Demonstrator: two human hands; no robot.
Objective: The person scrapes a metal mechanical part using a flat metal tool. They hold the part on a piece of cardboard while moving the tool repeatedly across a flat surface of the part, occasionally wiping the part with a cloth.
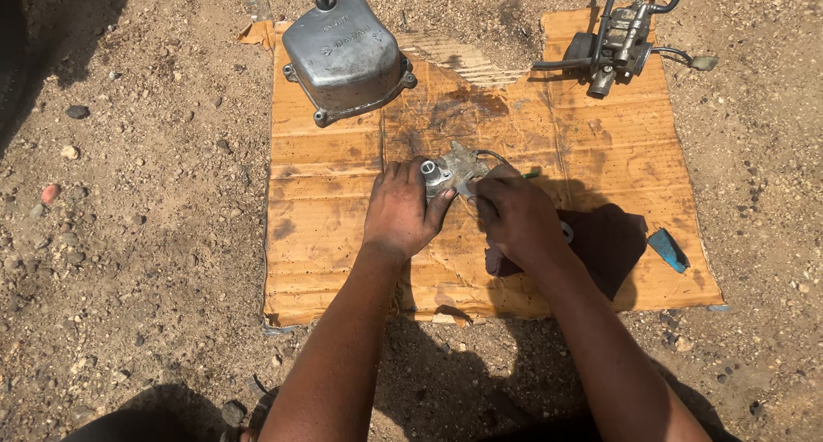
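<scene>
A small grey metal engine part [452, 169] with a round port and a thin dark wire lies near the middle of a greasy cardboard sheet [326, 236]. My left hand [401, 210] grips its left side, fingers wrapped around the round port. My right hand [513, 219] is closed on its right side, fingertips pressed against the metal. Whether the right hand also holds a small tool is hidden by the fingers.
A grey metal engine cover [345, 56] sits at the cardboard's far left. A carburettor with hoses [619, 43] lies at the far right. A dark red rag [609, 240] and a blue-handled tool [667, 248] lie to the right of my right hand. Stony dirt surrounds the cardboard.
</scene>
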